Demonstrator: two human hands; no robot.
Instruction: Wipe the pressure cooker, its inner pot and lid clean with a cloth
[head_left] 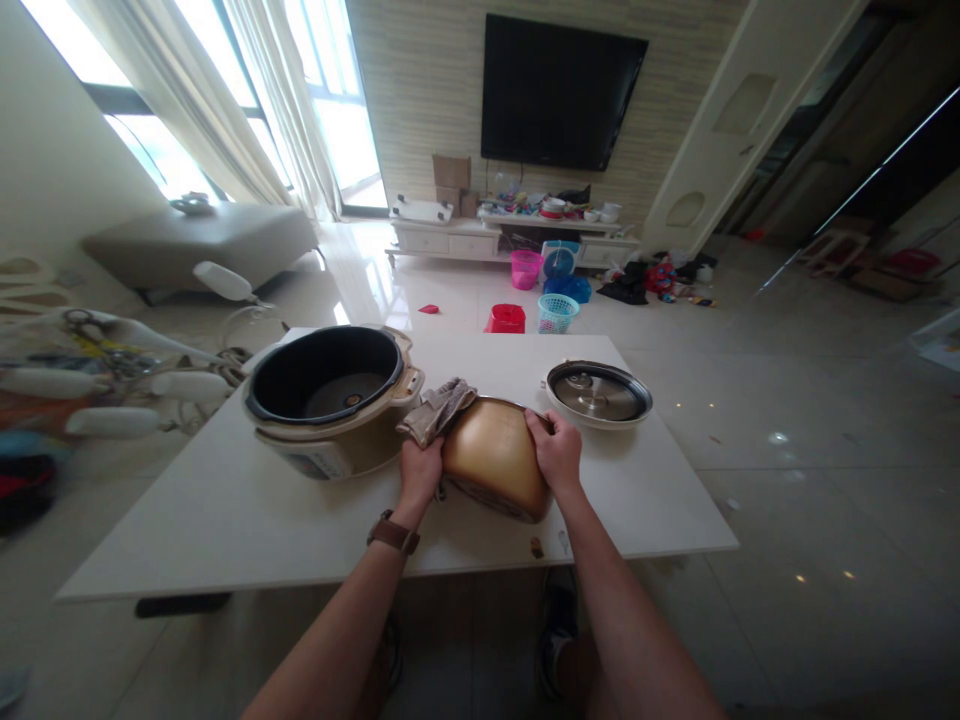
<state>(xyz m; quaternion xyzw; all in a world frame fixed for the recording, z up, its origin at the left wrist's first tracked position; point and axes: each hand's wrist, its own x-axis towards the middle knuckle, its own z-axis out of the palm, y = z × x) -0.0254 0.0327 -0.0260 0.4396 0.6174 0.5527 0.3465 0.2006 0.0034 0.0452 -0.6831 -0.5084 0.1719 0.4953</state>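
Tilted on its side over the table, a gold inner pot (pixel 496 455) is held between my two hands. My left hand (pixel 421 470) is closed on a grey-brown cloth (pixel 439 408) pressed against the pot's left side. On the right, my right hand (pixel 556 450) grips the pot's rim, thumb on the outer wall. A cream electric pressure cooker body (pixel 341 440) with a dark open cavity stands to the left. Its round lid (pixel 598 392) lies inner side up to the right.
The white table (pixel 645 500) carries two small items near its front edge, one a brown piece (pixel 536 547). Beyond it on the floor are a red bin (pixel 505 319) and a light-blue basket (pixel 558 312). A white-armed stand (pixel 180 385) is at the left.
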